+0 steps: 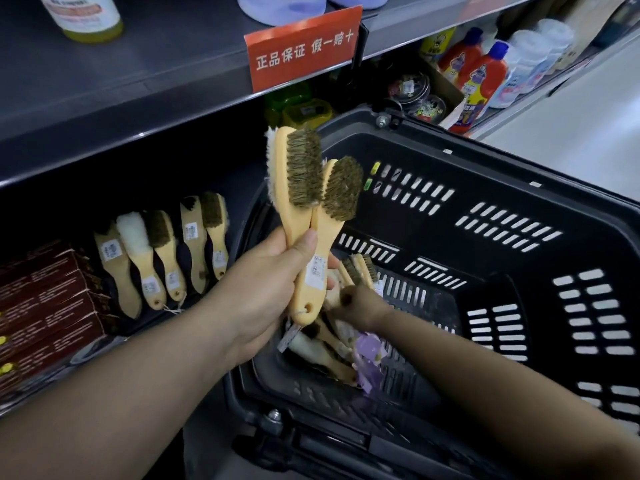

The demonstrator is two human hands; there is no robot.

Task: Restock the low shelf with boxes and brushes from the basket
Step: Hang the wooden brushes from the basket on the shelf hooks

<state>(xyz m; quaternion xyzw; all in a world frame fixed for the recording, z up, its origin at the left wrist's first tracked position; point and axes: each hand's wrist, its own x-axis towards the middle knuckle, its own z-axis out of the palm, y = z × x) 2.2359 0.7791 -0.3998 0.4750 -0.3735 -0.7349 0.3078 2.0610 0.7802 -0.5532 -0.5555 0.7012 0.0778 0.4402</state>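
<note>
My left hand [266,289] is closed on two wooden-handled brushes [311,188], bristles up, held above the near left corner of the black basket [502,258]. My right hand [360,303] reaches down into the basket and rests on a brush [360,268] in the pile there; whether its fingers have closed on it I cannot tell. More brushes [322,351] lie at the basket bottom. On the low shelf at left, several brushes [162,258] stand in a row beside stacked dark red boxes [48,306].
A grey upper shelf [138,84] overhangs the low one, with a red sign [304,46] clipped to its edge. Green packs [298,105], round tins [415,91] and red bottles [481,71] sit further along. A purple packet [369,358] lies in the basket.
</note>
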